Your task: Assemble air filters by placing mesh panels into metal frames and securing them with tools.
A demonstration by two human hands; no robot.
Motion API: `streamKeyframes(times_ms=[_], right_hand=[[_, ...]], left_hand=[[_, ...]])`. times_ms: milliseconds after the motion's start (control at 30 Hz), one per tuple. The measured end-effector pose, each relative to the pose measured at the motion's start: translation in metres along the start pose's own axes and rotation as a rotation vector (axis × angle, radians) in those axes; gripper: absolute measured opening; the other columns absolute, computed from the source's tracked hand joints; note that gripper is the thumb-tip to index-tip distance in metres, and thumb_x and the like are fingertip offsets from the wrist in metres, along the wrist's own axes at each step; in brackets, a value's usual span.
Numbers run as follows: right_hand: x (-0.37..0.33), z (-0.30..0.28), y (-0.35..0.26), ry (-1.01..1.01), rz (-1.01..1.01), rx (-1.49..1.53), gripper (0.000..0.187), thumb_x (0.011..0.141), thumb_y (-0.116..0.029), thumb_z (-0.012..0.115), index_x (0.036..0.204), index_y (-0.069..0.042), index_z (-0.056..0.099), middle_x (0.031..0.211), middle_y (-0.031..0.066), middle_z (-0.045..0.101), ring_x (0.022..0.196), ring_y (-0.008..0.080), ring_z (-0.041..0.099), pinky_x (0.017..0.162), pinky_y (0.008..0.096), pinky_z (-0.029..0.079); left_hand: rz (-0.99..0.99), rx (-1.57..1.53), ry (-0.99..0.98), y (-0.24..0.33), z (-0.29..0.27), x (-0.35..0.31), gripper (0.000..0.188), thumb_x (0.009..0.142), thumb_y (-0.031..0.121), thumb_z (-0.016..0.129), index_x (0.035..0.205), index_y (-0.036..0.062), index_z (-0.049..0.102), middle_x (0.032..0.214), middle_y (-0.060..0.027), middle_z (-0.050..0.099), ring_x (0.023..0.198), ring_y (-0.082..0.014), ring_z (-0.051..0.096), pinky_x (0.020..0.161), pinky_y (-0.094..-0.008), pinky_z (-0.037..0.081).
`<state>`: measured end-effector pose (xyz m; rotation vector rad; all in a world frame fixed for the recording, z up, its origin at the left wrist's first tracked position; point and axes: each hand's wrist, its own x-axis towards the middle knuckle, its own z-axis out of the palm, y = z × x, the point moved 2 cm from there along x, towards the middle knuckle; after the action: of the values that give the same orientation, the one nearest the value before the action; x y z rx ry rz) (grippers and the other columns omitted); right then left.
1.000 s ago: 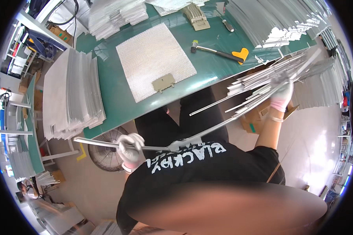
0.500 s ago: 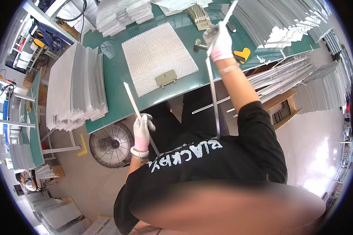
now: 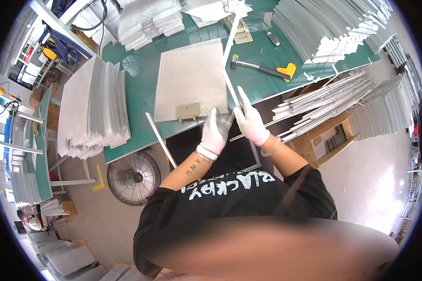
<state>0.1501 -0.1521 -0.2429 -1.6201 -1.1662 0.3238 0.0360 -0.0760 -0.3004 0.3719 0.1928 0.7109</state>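
Observation:
A silvery mesh panel [image 3: 190, 77] lies on the green table, with a grey-green plastic block [image 3: 187, 112] across its near edge. My left hand [image 3: 214, 133], in a white and pink glove, is at the panel's near right corner; its fingertips are smeared, so its grip does not show. Beside it, my gloved right hand [image 3: 251, 122] has its fingers stretched out along a thin metal strip [image 3: 230, 85], touching it. That strip bends at a corner into another strip [image 3: 231, 40] reaching across the table. A left strip [image 3: 160, 140] leans at the table's near edge with no hand on it.
A mallet [image 3: 260, 69], a yellow-handled tool [image 3: 289, 71] and a screwdriver [image 3: 273, 39] lie right of the panel. Stacked panels [image 3: 91, 105] stand at the left, more sheets [image 3: 330, 28] at the far right. Loose strips [image 3: 323, 100] jut out below the table's edge. A floor fan [image 3: 137, 178] stands below left.
My right hand has come down from the upper strip corner toward my body. My left hand has left the left strip and moved right to the panel's corner. The panel and block have turned straighter.

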Motion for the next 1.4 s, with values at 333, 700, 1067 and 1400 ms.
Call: streamKeyframes(times_ms=[333, 700, 1067, 1400], right_hand=[[0.008, 0.038, 0.016, -0.16, 0.473, 1.05, 0.057, 0.1, -0.006, 0.04, 0.154, -0.012, 0.025, 0.076, -0.0003, 0.048, 0.054, 0.0049, 0.036, 0.047, 0.0189, 0.032], [0.005, 0.037, 0.019, -0.039, 0.47, 0.856, 0.057, 0.099, -0.005, 0.044, 0.153, -0.013, 0.028, 0.077, -0.0007, 0.05, 0.055, 0.004, 0.039, 0.047, 0.0179, 0.032], [0.011, 0.03, 0.013, -0.113, 0.513, 0.802, 0.056, 0.099, -0.005, 0.043, 0.153, -0.013, 0.03, 0.07, 0.0002, 0.05, 0.049, 0.0047, 0.037, 0.044, 0.0193, 0.032], [0.119, 0.032, 0.049, -0.318, 0.499, 0.435, 0.024, 0.094, -0.027, 0.063, 0.099, -0.004, 0.06, 0.072, -0.0016, 0.055, 0.053, 0.0061, 0.047, 0.047, 0.0234, 0.038]], left_hand=[[0.156, 0.546, 0.002, 0.036, -0.002, 0.095, 0.023, 0.101, 0.018, 0.048, 0.109, -0.0032, 0.053, 0.11, -0.0175, 0.056, 0.108, -0.0272, 0.054, 0.1, -0.0411, 0.044], [0.064, -0.031, 0.16, 0.022, 0.006, 0.101, 0.02, 0.1, 0.014, 0.052, 0.108, -0.0037, 0.055, 0.105, -0.0162, 0.06, 0.1, -0.0264, 0.06, 0.089, -0.038, 0.052], [0.123, 0.117, 0.199, 0.023, 0.004, 0.107, 0.022, 0.099, 0.017, 0.057, 0.107, -0.0031, 0.058, 0.101, -0.0126, 0.06, 0.096, -0.0232, 0.06, 0.086, -0.0367, 0.051], [0.076, 0.258, -0.251, 0.036, 0.008, 0.035, 0.036, 0.105, 0.014, 0.032, 0.132, -0.0058, 0.045, 0.137, -0.0195, 0.048, 0.12, -0.0291, 0.051, 0.105, -0.0402, 0.04]])
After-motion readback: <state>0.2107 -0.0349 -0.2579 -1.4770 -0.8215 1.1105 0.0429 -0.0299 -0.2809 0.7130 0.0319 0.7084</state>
